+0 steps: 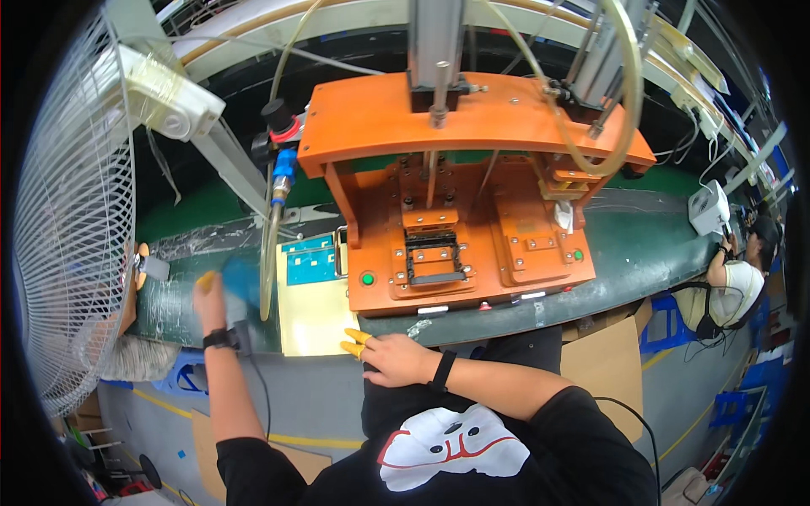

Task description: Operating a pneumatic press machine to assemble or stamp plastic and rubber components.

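Note:
My left hand (210, 302), a yellow finger cot on one finger, is over the green bench at the left and smeared by motion. Beside it is a blurred blue patch (242, 280); I cannot make out whether the hand holds it. My right hand (398, 359) holds nothing I can see, its yellow-capped fingers stretched toward the lower corner of a pale yellow sheet (316, 316) at the bench edge. A blue card (310, 261) lies on that sheet under a clip. In front of me stands an orange press (472, 291) with a black rectangular frame (435, 260) seated in its left fixture.
Green buttons (368, 278) sit on the press's front corners. An air hose (269, 261) hangs beside a blue fitting (284, 164). A large fan (72, 211) stands far left. A co-worker (732, 282) sits far right, near a white device (709, 208). Another person is partly behind the fan.

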A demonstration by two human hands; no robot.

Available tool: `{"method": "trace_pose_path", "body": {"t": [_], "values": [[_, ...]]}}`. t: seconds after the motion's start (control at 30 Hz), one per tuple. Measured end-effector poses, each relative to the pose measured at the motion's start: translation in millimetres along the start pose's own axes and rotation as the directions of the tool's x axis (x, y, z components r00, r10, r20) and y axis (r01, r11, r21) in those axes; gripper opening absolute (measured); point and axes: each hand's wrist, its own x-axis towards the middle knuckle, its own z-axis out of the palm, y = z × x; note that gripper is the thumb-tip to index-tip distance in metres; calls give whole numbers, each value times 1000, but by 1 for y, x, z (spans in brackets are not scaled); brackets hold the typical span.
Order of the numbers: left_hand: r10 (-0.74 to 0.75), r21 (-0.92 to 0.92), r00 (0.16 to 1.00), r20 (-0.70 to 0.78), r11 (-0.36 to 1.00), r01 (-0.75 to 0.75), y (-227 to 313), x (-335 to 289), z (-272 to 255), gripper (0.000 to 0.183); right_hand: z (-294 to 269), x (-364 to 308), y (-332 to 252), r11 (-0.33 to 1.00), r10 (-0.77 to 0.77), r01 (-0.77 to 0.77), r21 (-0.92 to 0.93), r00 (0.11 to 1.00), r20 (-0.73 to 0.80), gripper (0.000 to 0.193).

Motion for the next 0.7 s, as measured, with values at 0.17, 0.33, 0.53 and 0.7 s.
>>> {"method": "trace_pose_path", "body": {"t": [0.17,0.33,0.53,0.7], "values": [[-52,-173,991,125,982,73,78,-55,-20,32,-50,-36,-8,998,63,-65,-20,994,-86,35],[24,-313,856,517,936,162,140,-157,-59,31,-152,-62,-29,996,-67,34,-83,898,-434,31],[225,-420,419,880,782,461,201,-239,0,41,-202,-59,-23,878,41,-321,-356,790,-612,40],[420,-468,212,882,829,306,263,-242,45,39,-210,-51,-1,867,10,-234,-440,892,-453,22]]}}
